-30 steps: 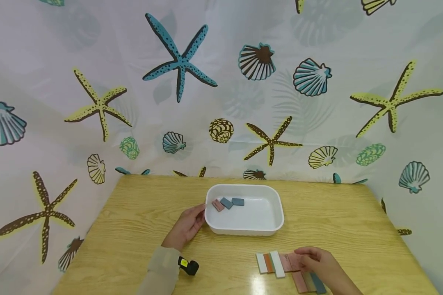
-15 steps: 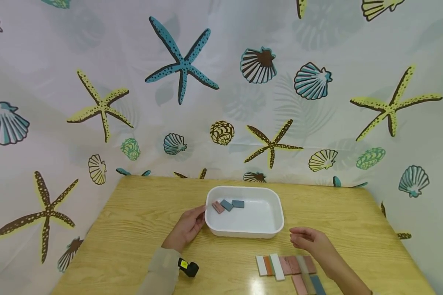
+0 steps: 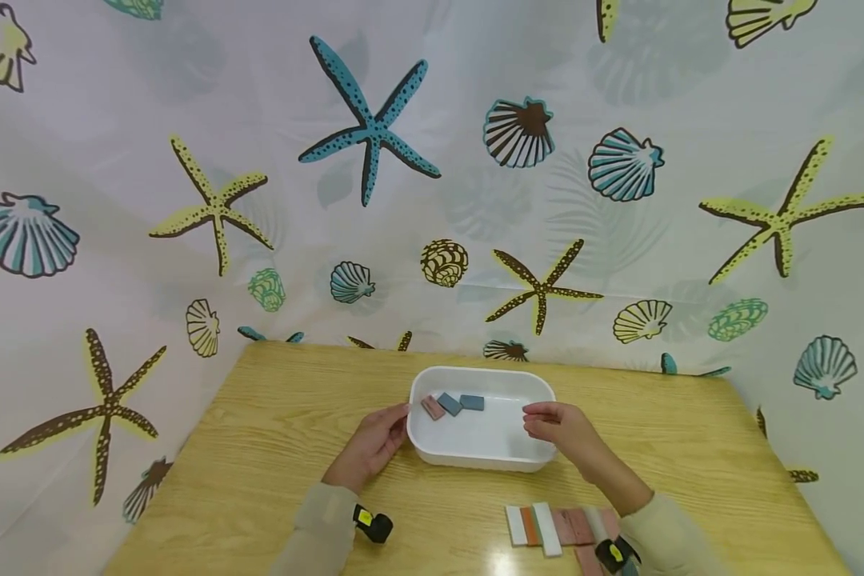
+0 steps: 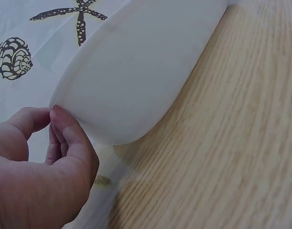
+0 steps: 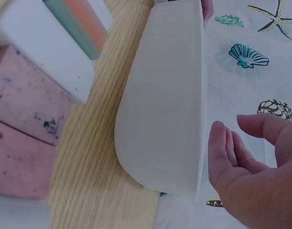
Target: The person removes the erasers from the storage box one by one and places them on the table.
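Observation:
My left hand (image 3: pixel 370 446) pinches the left rim of a white plastic bin (image 3: pixel 468 462) between thumb and fingers; the left wrist view shows this grip closely. One pink block (image 3: pixel 433 407) and two blue-grey blocks (image 3: pixel 450 404) lie in the bin's left part. Over the bin's right end hovers my right hand (image 3: pixel 565 432), fingers softly bent. In the right wrist view a gap shows between its thumb and fingertips, with nothing held. Below the bin, a row of small eraser-like blocks includes white (image 3: pixel 516 526), orange (image 3: pixel 529 526) and smudged pink ones (image 5: pixel 29 95); my right sleeve partly covers them.
The bin stands on a wooden table (image 3: pixel 295 400). A white cloth (image 3: pixel 461 208) printed with starfish and shells hangs behind and at both sides. Small black wrist cameras (image 3: pixel 374 524) sit on both sleeves.
My right hand has left the row of blocks and moved up and left to the bin's right end. My left hand keeps its hold on the rim. The head view has shifted slightly.

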A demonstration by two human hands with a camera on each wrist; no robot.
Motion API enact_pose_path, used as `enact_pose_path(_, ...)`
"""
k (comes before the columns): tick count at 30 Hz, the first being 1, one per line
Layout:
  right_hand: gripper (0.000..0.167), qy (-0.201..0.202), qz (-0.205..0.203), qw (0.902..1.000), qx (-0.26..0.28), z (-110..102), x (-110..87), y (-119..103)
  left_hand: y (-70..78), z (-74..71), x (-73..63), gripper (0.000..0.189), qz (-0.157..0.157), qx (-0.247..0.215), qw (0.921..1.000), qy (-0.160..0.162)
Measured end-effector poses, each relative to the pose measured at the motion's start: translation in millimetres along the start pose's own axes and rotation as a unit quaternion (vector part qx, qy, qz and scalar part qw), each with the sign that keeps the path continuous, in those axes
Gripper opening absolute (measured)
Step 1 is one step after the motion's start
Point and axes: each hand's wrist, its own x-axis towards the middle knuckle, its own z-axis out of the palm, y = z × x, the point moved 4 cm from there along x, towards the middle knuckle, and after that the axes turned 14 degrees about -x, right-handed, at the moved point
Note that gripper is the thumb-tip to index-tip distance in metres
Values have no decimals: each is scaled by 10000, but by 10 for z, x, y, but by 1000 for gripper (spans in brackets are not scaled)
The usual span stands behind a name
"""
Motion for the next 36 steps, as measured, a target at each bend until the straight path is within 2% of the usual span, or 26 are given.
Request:
enact_pose_path(5,32,123,300,9990,-319,131,266,29,-3,-10,-9,45,-25,82,10000,-25)
enact_pose_path(8,30,97,346,9979,-541,209,395,39,1,-13,-6,46,-7,115,9999,-48)
enact_pose_path(18,25,315,114,9947,-971,400,671,17,8,12,-8,41,24,36,10000,18)
enact_pose_path(22,23,490,-267,9870,-1506,464,759,28,10,17,-29,41,-1,61,10000,-26)
enact_pose_path(27,25,661,-991,9609,-2501,573,844,15,-2,8,-34,40,-2,5,10000,-39)
enact_pose_path(34,26,653,-1774,9016,-3891,783,921,-8,-9,-4,-12,45,43,33,9999,-155)
enact_pose_path(36,26,674,-1907,8887,-4115,818,919,-30,-8,4,-7,45,63,74,9997,-203)
